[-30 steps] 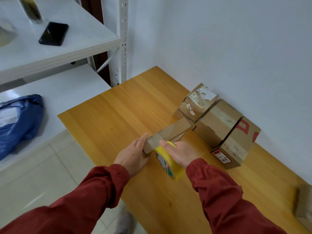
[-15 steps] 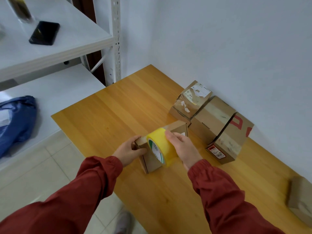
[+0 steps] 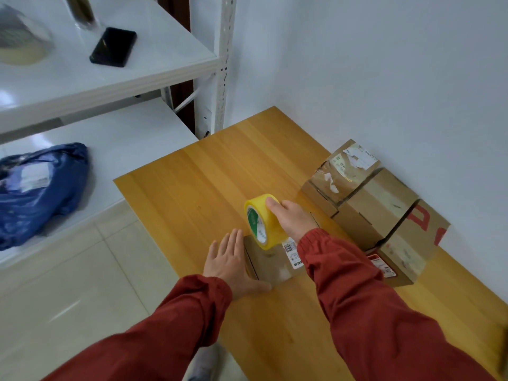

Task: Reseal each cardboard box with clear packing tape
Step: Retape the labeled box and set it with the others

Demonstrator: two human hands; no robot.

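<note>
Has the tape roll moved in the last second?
Yes. The tape roll in the right hand has moved away from the person, along the row of boxes by the wall, toward its far end.

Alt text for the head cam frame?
A right hand grips a yellow tape roll over a small box on a wooden table, while the left hand lies flat against the box's left side. Three more boxes sit by the wall; a phone and a blue bag lie on shelves at left.
</note>
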